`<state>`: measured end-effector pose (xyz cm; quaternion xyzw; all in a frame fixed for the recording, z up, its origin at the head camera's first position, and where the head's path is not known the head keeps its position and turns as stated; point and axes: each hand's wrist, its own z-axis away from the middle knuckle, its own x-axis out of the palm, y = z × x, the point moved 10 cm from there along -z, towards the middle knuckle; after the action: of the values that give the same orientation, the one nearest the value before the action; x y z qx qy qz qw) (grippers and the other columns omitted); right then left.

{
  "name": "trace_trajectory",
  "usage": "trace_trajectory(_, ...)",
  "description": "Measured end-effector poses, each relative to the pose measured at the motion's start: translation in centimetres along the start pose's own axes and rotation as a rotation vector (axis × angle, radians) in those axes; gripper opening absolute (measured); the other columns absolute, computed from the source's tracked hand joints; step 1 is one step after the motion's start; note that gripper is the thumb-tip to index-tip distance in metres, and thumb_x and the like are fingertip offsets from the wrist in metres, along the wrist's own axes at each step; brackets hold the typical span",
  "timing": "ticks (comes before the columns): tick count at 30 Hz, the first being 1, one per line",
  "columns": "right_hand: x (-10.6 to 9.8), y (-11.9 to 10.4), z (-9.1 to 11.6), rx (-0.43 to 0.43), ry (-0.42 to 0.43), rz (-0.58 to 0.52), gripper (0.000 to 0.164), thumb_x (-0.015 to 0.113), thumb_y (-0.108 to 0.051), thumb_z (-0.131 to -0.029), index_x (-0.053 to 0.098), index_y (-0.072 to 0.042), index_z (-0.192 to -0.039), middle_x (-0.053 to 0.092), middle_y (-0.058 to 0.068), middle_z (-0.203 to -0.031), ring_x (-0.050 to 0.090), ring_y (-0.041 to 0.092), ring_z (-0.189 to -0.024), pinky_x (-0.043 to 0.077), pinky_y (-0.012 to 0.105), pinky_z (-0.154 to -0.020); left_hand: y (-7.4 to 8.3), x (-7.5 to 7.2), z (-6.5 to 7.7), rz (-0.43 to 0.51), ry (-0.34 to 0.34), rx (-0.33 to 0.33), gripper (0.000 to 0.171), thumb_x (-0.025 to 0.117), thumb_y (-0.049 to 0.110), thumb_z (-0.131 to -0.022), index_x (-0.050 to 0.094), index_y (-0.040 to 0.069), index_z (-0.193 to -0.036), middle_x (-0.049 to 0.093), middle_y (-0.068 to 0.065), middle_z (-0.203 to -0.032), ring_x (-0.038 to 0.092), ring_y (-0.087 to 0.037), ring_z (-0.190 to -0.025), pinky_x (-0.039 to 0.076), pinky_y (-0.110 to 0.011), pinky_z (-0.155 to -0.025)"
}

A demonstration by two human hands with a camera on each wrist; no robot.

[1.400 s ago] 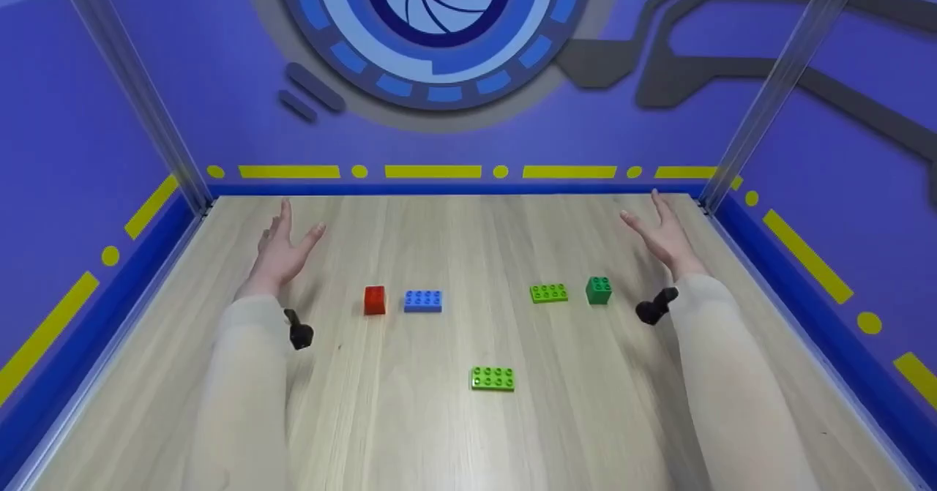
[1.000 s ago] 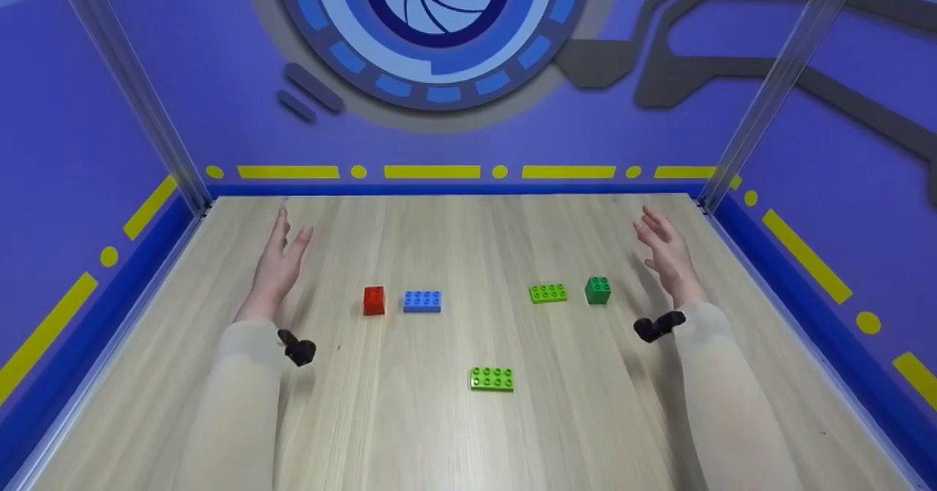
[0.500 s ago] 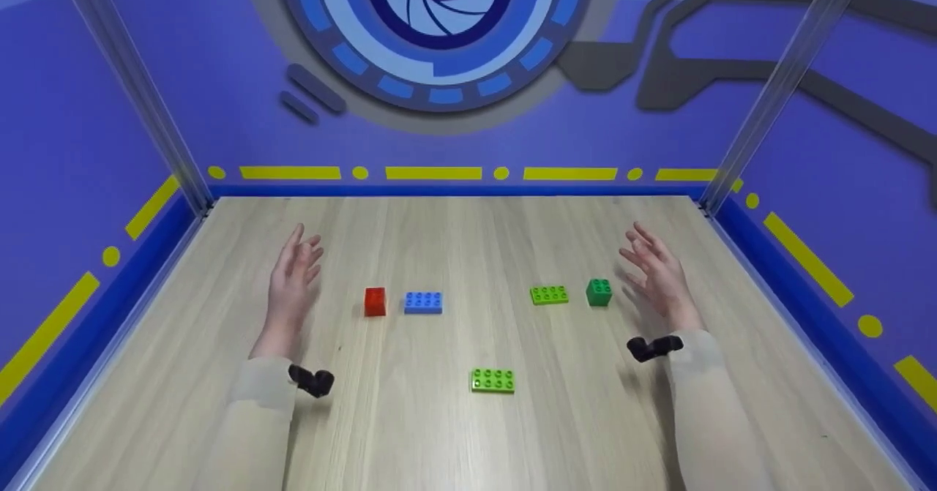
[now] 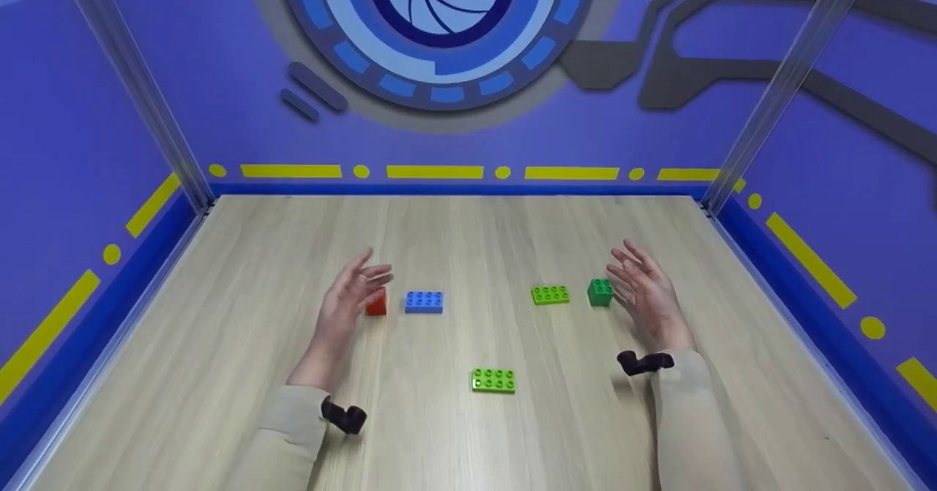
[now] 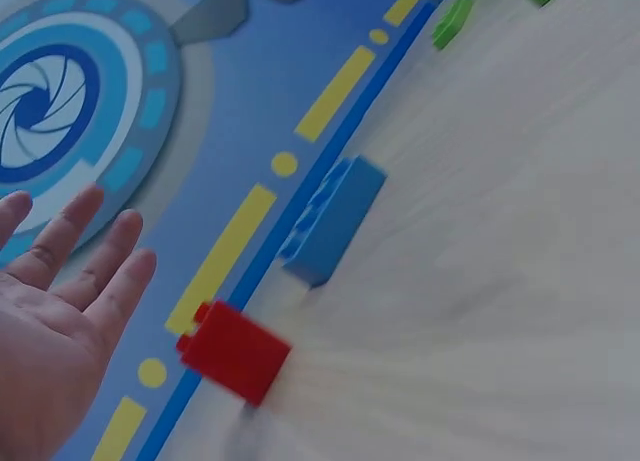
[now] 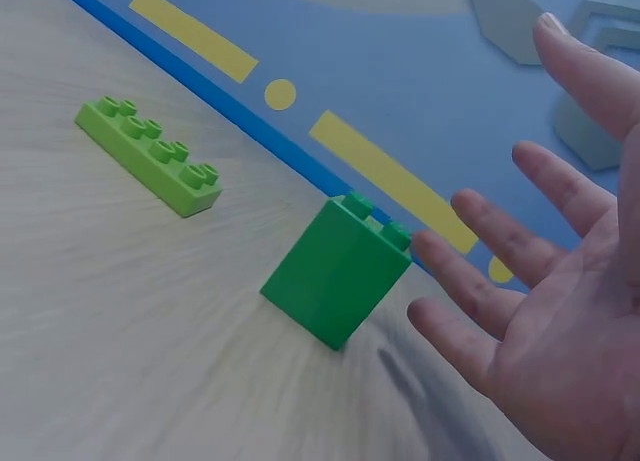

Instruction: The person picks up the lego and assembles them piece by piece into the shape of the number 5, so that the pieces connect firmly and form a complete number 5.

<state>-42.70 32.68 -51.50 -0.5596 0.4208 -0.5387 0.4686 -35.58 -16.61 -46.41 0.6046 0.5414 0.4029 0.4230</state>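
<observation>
My left hand (image 4: 344, 304) hovers by the red brick (image 4: 376, 304), its fingers spread and partly covering that brick in the head view. In the left wrist view the red brick (image 5: 236, 353) stands apart from the fingers, with the blue brick (image 5: 335, 221) beyond it. At the right, my right hand (image 4: 650, 297) is held beside the dark green brick (image 4: 600, 293), fingers loosely extended and holding nothing. The right wrist view shows that dark green brick (image 6: 338, 271) near the fingertips, and a flat light green brick (image 6: 148, 153) farther off.
A second light green brick (image 4: 493, 380) lies alone nearer the front of the wooden table (image 4: 410, 432). Blue printed walls (image 4: 454, 147) close off the back and both sides. A black wrist mount (image 4: 344, 416) sticks out from each sleeve.
My left hand has moved right and nearer, from the table's left side to the red brick. My right hand has come nearer and slightly left, toward the dark green brick. The bricks have stayed put.
</observation>
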Motion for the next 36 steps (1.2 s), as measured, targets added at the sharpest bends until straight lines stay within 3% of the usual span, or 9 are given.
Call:
trace_trajectory(7, -0.2, 1.4, 0.3, -0.011, 0.036, 0.028, 0.060, 0.049, -0.026, -0.110, 0.024, -0.021, -0.164, 0.029, 0.012, -0.169, 0.043, 0.021, -0.148, 0.041, 0.030, -0.113, -1.6, 4.6, 0.8, 0.050, -0.157, -0.059, 0.052, 0.044, 0.015, -0.108, 0.037, 0.012, -0.159, 0.058, -0.023, -0.145, 0.057, -0.036, -0.136, 0.046, -0.053, -0.115)
trace_trajectory(16, -0.7, 1.9, 0.4, -0.024, 0.059, 0.010, 0.060, 0.049, -0.016, -0.110, 0.024, -0.016, -0.164, 0.029, 0.017, -0.168, 0.052, 0.014, -0.140, 0.050, 0.021, -0.104, -3.6, 10.0, 1.8, 0.032, -0.345, -0.151, 0.060, 0.061, 0.016, -0.103, 0.038, 0.006, -0.158, 0.056, -0.024, -0.146, 0.056, -0.038, -0.137, 0.051, -0.026, -0.109)
trace_trajectory(22, -0.7, 2.2, 0.2, -0.022, 0.058, 0.029, 0.062, 0.052, -0.016, -0.108, 0.024, -0.015, -0.164, 0.029, 0.019, -0.167, 0.052, 0.013, -0.139, 0.049, 0.019, -0.102, -4.9, 12.8, 2.9, -0.004, -0.428, -0.191, 0.064, 0.068, 0.013, -0.099, 0.040, -0.001, -0.155, 0.057, -0.027, -0.143, 0.056, -0.043, -0.135, 0.052, -0.025, -0.106)
trace_trajectory(30, -0.8, 2.4, 0.4, -0.023, 0.063, 0.035, 0.065, 0.056, -0.019, -0.107, 0.024, -0.015, -0.164, 0.029, 0.020, -0.167, 0.051, 0.014, -0.141, 0.050, 0.018, -0.103, -6.1, 14.3, 4.2, -0.033, -0.493, -0.247, 0.071, 0.077, 0.010, -0.092, 0.042, -0.001, -0.153, 0.057, -0.025, -0.144, 0.057, -0.041, -0.134, 0.050, -0.043, -0.113)
trace_trajectory(36, -0.7, 2.5, 0.4, -0.021, 0.066, 0.037, 0.063, 0.056, -0.018, -0.107, 0.027, -0.014, -0.163, 0.031, 0.020, -0.166, 0.049, 0.017, -0.143, 0.050, 0.018, -0.103, -6.5, 14.6, 4.5, -0.205, -0.520, -0.224, 0.068, 0.083, 0.010, -0.085, 0.054, 0.005, -0.146, 0.065, -0.016, -0.136, 0.062, -0.032, -0.126, 0.051, -0.039, -0.111)
